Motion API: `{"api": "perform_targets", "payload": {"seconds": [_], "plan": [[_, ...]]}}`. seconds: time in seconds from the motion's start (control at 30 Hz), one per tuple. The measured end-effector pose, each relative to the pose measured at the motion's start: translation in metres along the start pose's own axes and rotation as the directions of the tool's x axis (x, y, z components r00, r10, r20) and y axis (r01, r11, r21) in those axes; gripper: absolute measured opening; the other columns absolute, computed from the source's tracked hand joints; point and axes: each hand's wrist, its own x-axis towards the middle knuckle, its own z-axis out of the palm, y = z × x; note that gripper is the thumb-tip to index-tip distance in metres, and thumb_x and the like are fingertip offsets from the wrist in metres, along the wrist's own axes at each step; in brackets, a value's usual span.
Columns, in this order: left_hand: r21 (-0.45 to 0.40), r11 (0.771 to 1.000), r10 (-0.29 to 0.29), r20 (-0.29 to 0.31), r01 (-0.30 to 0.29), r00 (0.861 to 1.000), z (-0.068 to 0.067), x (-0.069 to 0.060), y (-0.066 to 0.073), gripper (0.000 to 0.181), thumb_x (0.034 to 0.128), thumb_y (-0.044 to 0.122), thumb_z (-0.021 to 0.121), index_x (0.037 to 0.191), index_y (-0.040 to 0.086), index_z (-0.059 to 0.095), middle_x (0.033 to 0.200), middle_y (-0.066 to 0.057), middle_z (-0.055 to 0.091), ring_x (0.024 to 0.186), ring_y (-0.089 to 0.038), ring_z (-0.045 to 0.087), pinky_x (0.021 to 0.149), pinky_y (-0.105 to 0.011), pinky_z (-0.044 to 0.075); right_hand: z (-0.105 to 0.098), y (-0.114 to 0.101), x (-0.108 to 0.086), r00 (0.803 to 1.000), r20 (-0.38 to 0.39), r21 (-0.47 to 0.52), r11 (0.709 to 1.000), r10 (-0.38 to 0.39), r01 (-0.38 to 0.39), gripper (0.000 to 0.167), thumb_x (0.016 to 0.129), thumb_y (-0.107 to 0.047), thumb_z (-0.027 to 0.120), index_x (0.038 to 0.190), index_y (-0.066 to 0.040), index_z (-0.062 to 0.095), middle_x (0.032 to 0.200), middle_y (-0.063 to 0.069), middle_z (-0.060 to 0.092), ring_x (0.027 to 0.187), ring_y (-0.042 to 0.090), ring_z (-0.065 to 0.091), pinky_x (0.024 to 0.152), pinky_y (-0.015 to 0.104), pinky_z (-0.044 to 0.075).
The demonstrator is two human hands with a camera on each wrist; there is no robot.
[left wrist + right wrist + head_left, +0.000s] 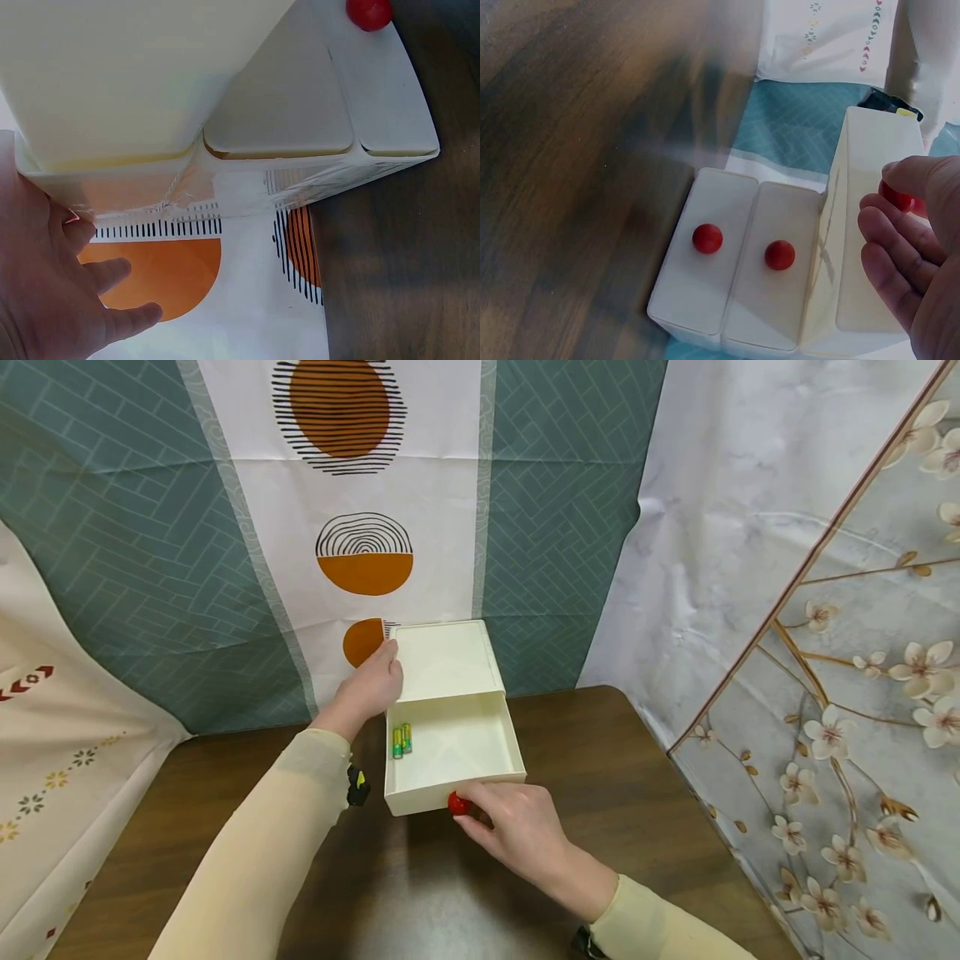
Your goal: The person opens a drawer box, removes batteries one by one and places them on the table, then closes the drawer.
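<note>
A white drawer unit stands at the table's back, its top drawer pulled out. Two green and yellow batteries lie at the drawer's left side. My right hand pinches the red round knob on its front; the right wrist view shows that hand with thumb and forefinger on the knob. At the unit's upper left side rests my left hand; in the left wrist view its fingers are spread along the side. Two lower drawers with red knobs are closed.
The brown wooden table extends around the unit. Behind it hangs a green and white patterned cloth; a floral cloth borders the right side and a cream one the left.
</note>
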Motion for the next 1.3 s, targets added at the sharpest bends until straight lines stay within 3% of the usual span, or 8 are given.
{"api": "perform_targets", "payload": {"seconds": [0.53,0.8,1.1,1.3], "plan": [[-0.01,1.0,0.015,0.007,-0.015,1.0,-0.0031,-0.0026,0.003,0.066,0.1188,0.029,0.019,0.175,-0.004,0.007,0.184,-0.019,0.005,0.17,-0.035,0.006,0.136,-0.05,0.008,0.0035,-0.0032,-0.0032,0.999,-0.042,-0.018,1.0,-0.017,0.016,0.031,0.087,-0.022,0.097,0.106,-0.021,0.072,0.085,-0.016,0.076,0.068,-0.001,0.065,0.057,0.021,0.053],[-0.001,1.0,-0.006,0.007,0.006,1.0,-0.0017,-0.0016,0.0022,0.066,0.1194,0.03,0.021,0.176,-0.002,0.008,0.184,-0.018,0.006,0.17,-0.034,0.007,0.136,-0.05,0.009,0.0021,-0.0057,-0.0058,0.999,-0.033,-0.017,1.0,-0.014,0.013,0.026,0.09,-0.024,0.095,0.105,-0.022,0.074,0.083,-0.018,0.074,0.066,0.0,0.061,0.057,0.02,0.051],[-0.009,1.0,-0.003,-0.003,0.003,1.0,-0.0008,-0.0019,0.0006,0.065,0.1195,0.03,0.02,0.176,-0.001,0.009,0.184,-0.017,0.006,0.17,-0.033,0.007,0.136,-0.051,0.009,0.0032,-0.0047,-0.007,0.998,-0.046,-0.026,0.999,-0.033,0.031,0.031,0.088,-0.025,0.097,0.107,-0.023,0.073,0.085,-0.019,0.074,0.068,-0.002,0.063,0.058,0.017,0.051],[-0.016,1.0,-0.007,-0.003,0.007,1.0,-0.0003,-0.002,-0.0003,0.066,0.1195,0.031,0.02,0.176,0.0,0.009,0.185,-0.016,0.006,0.17,-0.033,0.007,0.136,-0.052,0.009,0.0,-0.0048,-0.0071,1.0,-0.011,-0.021,1.0,-0.01,0.01,0.035,0.087,-0.028,0.098,0.111,-0.022,0.073,0.093,-0.016,0.079,0.078,0.001,0.073,0.059,0.023,0.057]]}}
